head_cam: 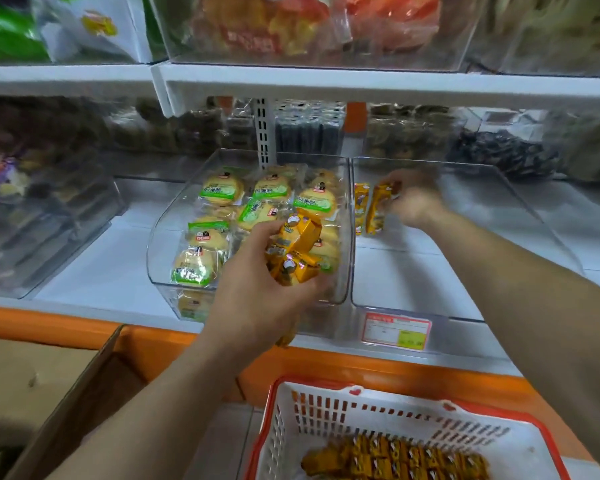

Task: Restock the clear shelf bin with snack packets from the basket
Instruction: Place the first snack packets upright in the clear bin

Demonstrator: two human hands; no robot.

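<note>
**Hands**
- Left hand [257,285], centre of frame: the fingers are curling round a bunch of yellow-orange foil snack packets [297,252]. There are several, and the exact count cannot be told. They are fanning out at mixed angles, with most long axes running toward the upper right. The bunch is hanging in front of the neighbouring bin.
- Right hand [413,199], right of centre: the fingertips are pinching one yellow-orange held packet [378,206] by its upper end. It is standing on end, its long axis near vertical and its top leaning slightly right.

**Task bin**
- One clear plastic shelf bin [413,282], centre right, is holding two packets in all, at its back left. These are the held packet and one standing packet [360,209] just beside it. The standing packet is upright against the left wall.

**Surroundings**
- One neighbouring clear bin [160,244] is sitting immediately to the left. It is carrying round yellow cakes in green-labelled wrappers [219,192], at least eight showing, and they are lying at assorted tilts.
- One red-and-white price label [395,330] is hanging on the front of the task bin.
- One white slotted basket with a red rim [309,417] is sitting at lower right. More yellow-orange basket packets [395,459] are lying in rows inside it, too blurred to count.
- One brown cardboard box [59,386] is sitting at lower left.
- One white shelf with an orange lip [84,271] is bearing both bins.
</note>
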